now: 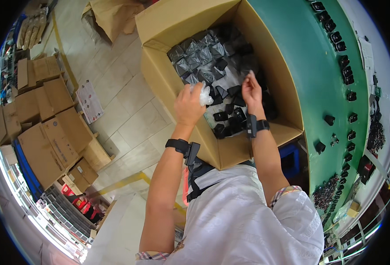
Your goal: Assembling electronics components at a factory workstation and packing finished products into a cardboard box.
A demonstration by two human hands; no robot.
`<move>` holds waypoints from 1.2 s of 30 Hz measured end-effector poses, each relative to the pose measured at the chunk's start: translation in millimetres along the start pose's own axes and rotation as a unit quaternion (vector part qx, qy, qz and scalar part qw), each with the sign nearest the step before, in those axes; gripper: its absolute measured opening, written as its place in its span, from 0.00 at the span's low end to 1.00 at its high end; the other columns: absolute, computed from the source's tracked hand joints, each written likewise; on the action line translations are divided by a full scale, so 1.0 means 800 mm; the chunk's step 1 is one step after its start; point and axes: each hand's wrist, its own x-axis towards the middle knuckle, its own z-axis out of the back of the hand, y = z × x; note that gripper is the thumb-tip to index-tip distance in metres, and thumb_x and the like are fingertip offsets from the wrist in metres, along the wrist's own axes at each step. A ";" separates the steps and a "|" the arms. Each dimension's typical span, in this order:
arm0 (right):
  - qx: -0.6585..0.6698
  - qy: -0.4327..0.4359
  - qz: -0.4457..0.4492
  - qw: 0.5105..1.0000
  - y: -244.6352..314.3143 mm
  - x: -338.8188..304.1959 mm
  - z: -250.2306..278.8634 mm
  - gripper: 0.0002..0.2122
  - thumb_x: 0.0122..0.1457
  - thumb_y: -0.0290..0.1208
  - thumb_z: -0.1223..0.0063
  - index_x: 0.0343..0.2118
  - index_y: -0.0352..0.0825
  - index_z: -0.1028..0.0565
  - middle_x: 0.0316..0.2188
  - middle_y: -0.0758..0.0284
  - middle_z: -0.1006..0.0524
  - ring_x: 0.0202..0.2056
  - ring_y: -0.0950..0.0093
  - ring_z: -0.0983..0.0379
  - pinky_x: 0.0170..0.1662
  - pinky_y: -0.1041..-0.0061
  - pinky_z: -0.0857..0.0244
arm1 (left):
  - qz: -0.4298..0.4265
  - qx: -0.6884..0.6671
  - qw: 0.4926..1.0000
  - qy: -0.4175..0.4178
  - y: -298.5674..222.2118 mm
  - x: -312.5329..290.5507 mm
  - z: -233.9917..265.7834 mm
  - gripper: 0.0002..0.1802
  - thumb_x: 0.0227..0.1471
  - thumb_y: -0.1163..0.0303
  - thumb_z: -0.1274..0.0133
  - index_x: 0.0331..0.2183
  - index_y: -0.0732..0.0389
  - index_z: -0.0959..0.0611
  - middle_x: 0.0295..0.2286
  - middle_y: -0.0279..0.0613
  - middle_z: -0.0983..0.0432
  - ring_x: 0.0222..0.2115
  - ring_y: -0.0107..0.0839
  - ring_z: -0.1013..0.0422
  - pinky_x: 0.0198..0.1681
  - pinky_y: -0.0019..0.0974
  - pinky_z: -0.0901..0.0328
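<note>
Stacked brown cartons crowd the far left, with a bare strip of tiled floor between them and the open cardboard box. Over the box's near-left wall, the left hand is closed around a crumpled clear plastic bag. Inside lie black parts and bagged ones, packed close. The right hand hangs over them, fingers pinched together; whether it grips anything cannot be told. The box's right wall abuts the green conveyor belt, which carries spaced black parts.

Open-topped carton, black parts crowding inside
</note>
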 end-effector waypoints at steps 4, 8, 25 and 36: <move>-0.322 -0.143 -0.095 0.931 -0.073 0.007 0.002 0.07 0.51 0.19 0.41 0.34 0.28 0.24 0.30 0.63 0.20 0.29 0.72 0.23 0.30 0.81 0.29 | 0.007 -0.004 1.000 0.024 0.005 -0.001 0.002 0.27 0.31 0.70 0.38 0.41 0.47 0.20 0.34 0.39 0.28 0.32 0.42 0.28 0.31 0.41 0.31; -0.560 -0.102 0.007 0.822 -0.083 0.049 0.009 0.11 0.44 0.25 0.34 0.29 0.27 0.23 0.24 0.62 0.20 0.24 0.70 0.22 0.29 0.75 0.29 | 0.010 0.026 0.999 0.033 -0.002 -0.001 0.000 0.28 0.31 0.69 0.37 0.41 0.47 0.21 0.35 0.39 0.28 0.33 0.42 0.27 0.32 0.42 0.30; -0.321 0.033 -0.062 0.944 -0.056 -0.007 -0.022 0.11 0.57 0.30 0.44 0.42 0.32 0.23 0.42 0.66 0.21 0.44 0.71 0.25 0.49 0.72 0.33 | 0.031 0.016 0.999 0.033 0.004 -0.005 0.000 0.28 0.29 0.73 0.39 0.41 0.48 0.21 0.35 0.40 0.27 0.36 0.44 0.28 0.35 0.42 0.31; -0.876 0.024 0.164 0.453 -0.047 0.042 -0.028 0.13 0.45 0.34 0.38 0.31 0.30 0.20 0.30 0.50 0.22 0.37 0.54 0.24 0.41 0.60 0.30 | 0.038 0.026 0.998 0.049 -0.004 -0.002 0.000 0.28 0.30 0.73 0.39 0.41 0.47 0.21 0.34 0.38 0.27 0.35 0.43 0.27 0.34 0.42 0.31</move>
